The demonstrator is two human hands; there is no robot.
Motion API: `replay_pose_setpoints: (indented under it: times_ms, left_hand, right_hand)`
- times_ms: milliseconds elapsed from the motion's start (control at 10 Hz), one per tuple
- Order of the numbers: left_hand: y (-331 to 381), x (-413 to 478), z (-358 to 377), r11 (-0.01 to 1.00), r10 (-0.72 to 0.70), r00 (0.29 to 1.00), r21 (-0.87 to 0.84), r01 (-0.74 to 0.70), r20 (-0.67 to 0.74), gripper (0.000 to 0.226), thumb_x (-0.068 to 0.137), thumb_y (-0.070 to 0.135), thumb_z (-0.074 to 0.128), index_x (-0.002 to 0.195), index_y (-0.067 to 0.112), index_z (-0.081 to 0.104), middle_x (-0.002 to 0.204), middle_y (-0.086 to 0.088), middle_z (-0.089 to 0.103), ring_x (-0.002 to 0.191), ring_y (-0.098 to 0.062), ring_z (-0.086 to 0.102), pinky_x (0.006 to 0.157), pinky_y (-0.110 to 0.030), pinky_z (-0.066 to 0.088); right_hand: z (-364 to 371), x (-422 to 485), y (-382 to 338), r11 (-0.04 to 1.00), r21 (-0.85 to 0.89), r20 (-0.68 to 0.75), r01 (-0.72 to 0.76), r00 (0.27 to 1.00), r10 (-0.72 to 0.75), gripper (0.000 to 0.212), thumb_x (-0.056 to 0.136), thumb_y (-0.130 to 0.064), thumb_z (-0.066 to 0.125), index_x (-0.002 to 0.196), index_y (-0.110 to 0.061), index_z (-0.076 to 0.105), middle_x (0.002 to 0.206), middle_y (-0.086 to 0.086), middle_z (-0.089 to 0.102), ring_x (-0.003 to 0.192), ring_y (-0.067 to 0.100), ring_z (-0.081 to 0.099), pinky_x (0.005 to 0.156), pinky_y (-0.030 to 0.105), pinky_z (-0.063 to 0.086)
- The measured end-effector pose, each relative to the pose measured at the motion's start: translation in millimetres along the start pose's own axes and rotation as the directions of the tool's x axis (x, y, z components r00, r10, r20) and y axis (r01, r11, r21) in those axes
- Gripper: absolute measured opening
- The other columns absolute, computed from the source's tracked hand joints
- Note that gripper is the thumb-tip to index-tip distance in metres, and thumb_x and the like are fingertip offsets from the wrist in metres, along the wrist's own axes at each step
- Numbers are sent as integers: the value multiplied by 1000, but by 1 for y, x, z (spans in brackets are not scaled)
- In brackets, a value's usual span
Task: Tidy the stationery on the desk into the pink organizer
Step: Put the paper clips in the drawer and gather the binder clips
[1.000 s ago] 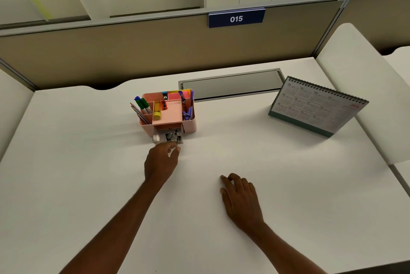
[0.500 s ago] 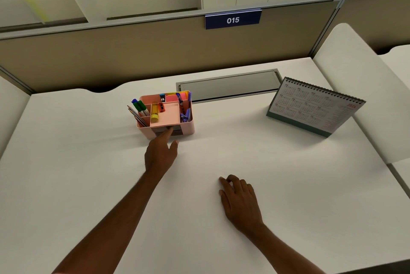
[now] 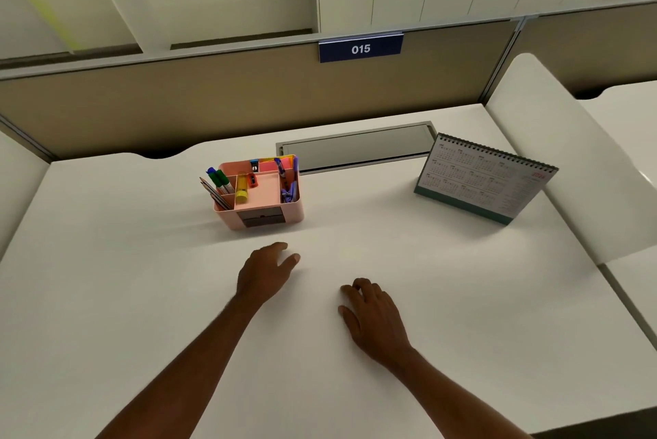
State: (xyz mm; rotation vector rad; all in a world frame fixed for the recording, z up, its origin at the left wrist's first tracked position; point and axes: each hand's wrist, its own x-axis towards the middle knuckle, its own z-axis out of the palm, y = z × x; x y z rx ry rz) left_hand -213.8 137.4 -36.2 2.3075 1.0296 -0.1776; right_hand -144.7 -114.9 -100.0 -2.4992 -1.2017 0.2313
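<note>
While 2 hands rest on the desk, the pink organizer stands at 12 o'clock, pens inside.
Left hand, fingers relaxed and apart, grips nothing; right hand, at its 4 o'clock, likewise lies empty.

Bare bench between organizer and calendar: wide passage. Organizer stands just beyond left hand. Partition blocks rear.
</note>
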Motion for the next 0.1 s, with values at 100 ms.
replay_pose_setpoints:
  times_ms: [100]
  left_hand:
    - [7, -9, 6, 998, -51, 994, 30, 49, 100, 69, 95, 69, 55, 148, 24, 54, 154, -3, 54, 139, -26, 53, 111, -41, 44]
  right_hand:
    - [-16, 17, 10, 999, 20, 72, -48, 996, 46, 65, 92, -68, 49, 138, -23, 51, 133, -1, 50, 112, 22, 55, 86, 38, 51]
